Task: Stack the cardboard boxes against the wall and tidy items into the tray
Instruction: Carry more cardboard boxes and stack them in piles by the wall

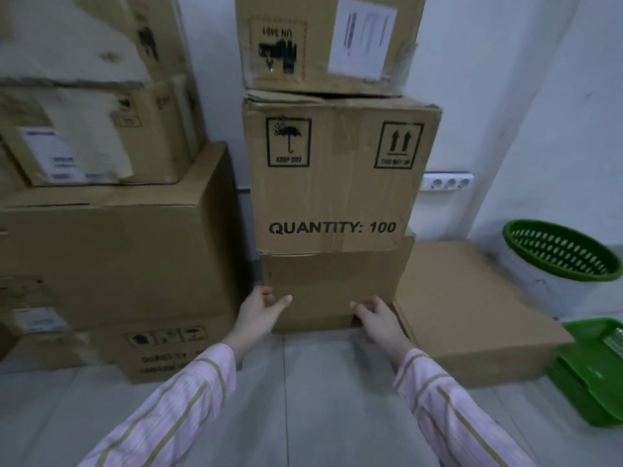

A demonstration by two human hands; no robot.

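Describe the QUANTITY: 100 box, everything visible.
The QUANTITY: 100 box is brown corrugated cardboard, creased, its top flap edge dented. Black print: a keep-dry umbrella, this-way-up arrows, the quantity line. It sits upright in the middle of a stack, on a plain box, under a labelled box. Neither hand touches it.

Three cardboard boxes [337, 176] stacked upright against wall; flat box [472, 311] beside; green tray [586, 372] right.
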